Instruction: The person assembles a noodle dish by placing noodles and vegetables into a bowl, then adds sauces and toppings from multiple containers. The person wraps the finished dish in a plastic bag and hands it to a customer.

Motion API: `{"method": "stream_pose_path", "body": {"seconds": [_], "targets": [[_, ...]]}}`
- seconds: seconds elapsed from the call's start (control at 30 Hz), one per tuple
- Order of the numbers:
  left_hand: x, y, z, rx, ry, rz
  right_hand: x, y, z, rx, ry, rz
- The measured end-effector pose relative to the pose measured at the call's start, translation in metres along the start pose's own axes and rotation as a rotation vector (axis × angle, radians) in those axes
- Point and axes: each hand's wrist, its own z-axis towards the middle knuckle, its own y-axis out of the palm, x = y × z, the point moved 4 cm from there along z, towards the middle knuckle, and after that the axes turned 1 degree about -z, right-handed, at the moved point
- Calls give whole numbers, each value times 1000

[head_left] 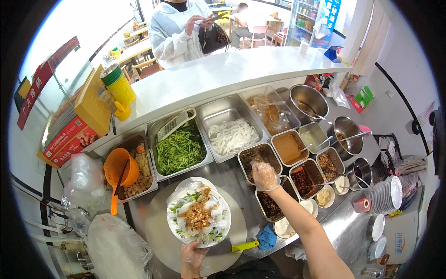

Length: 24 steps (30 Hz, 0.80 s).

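My left hand (pixel 194 255), in a clear glove, grips the near rim of a plate (pixel 173 224). The plate carries white rice noodles (pixel 218 215), cucumber shreds and a heap of brown crumbly topping (pixel 197 215). Over to the right, my gloved right hand (pixel 265 176) reaches into a metal container of dark brown topping (pixel 253 153). Its fingers look bunched, and anything between them is hidden. Beyond the plate stand a pan of shredded cucumber (pixel 181 153) with a white grater (pixel 175 124) and a pan of white noodle strips (pixel 232 137).
Sauce containers (pixel 290 148) with spoons, steel pots (pixel 308 103) and stacked bowls (pixel 388 197) crowd the right. An orange scoop (pixel 121 168) rests in a tray at left. A yellow-handled tool (pixel 245 246) lies near the blue cloth (pixel 266 237). A person (pixel 174 37) stands beyond the white counter (pixel 204 76).
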Motion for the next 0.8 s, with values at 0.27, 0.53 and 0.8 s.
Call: {"method": "stream_pose_path", "body": {"seconds": [0.27,0.53,0.8], "targets": [[5,-9,-1,-15,44,-7,19,-11,-15,1,403,276],[9,-9,-3,23,64,16,58,-5,-41,287,1240,1223],[12,-3,-7,-1,84,-39,70,-28,-45,285,1334,1145]]}}
